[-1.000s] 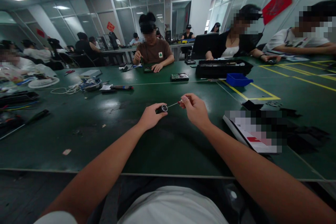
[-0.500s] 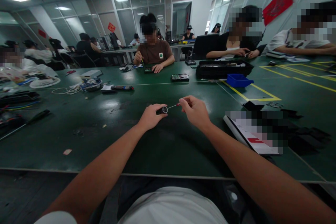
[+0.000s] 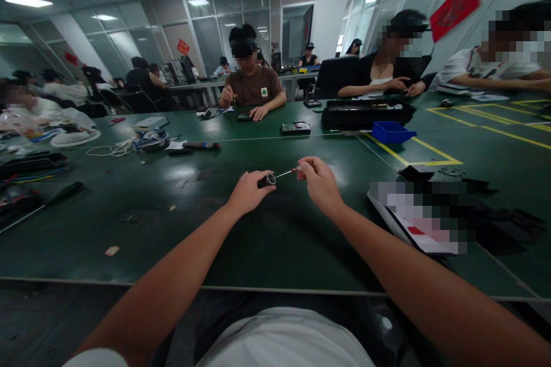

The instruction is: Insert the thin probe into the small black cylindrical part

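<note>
My left hand (image 3: 248,192) is closed around a small black cylindrical part (image 3: 267,180) with a pale ring at its round end, which faces right. Between the thumb and fingers of my right hand (image 3: 321,183) is a screwdriver (image 3: 284,173), its thin metal shaft pointing left and a bit of red showing at the handle. The screwdriver's tip is at the ringed end of the black part; whether it touches a screw there is too small to tell. Both hands are just above the green table (image 3: 284,252).
A covered booklet or box (image 3: 400,223) and black plastic pieces (image 3: 508,221) lie to the right. Farther back are a blue bin (image 3: 391,132), a long black housing (image 3: 365,113) and a circuit board (image 3: 295,127). Cables (image 3: 148,140) and a long screwdriver (image 3: 64,193) are left. Co-workers sit opposite.
My right hand has shifted very slightly, and more of the screwdriver's red end shows. My left hand still grips the black part in nearly the same place.
</note>
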Demonstrator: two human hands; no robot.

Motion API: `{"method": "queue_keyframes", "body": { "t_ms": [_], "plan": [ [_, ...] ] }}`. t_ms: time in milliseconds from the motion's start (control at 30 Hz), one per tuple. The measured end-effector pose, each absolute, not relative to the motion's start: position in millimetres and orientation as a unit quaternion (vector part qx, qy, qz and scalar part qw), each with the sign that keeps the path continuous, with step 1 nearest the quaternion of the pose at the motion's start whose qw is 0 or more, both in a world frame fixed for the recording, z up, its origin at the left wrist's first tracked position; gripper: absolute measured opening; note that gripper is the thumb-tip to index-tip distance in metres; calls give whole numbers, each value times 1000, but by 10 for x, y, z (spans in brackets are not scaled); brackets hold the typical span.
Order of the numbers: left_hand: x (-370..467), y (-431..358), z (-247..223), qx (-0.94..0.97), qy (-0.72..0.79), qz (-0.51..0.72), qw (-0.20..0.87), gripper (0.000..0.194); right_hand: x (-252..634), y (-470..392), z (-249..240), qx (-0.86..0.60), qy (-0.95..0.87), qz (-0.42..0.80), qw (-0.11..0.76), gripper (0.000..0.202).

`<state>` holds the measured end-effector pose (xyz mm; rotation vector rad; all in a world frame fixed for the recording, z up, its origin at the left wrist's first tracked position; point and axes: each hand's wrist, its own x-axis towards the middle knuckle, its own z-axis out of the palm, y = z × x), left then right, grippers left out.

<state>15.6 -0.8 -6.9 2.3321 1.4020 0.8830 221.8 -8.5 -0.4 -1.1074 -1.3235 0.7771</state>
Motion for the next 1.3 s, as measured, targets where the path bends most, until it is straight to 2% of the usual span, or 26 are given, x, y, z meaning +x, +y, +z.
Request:
{"method": "queue_keyframes", "body": {
  "t_ms": [200,433,567,800,1133,1300],
  "plan": [
    [159,-2,-68,831,428,325,145,39,2305,61,-68,-461,-457,483,587,29],
    [164,15,-79,824,458,304,140,40,2270,-5,-5,-486,-485,374,623,24],
    [124,19,-98,817,468,297,159,47,2263,-61,37,-494,-487,344,633,21],
    [186,-20,-40,837,460,254,154,33,2279,-57,42,-479,-473,310,672,21],
    [559,-290,84,895,421,59,138,47,2273,-75,44,-467,-494,283,677,20],
    [802,-283,51,923,368,12,113,48,2285,-75,58,-470,-492,290,673,20]
  ]
}}
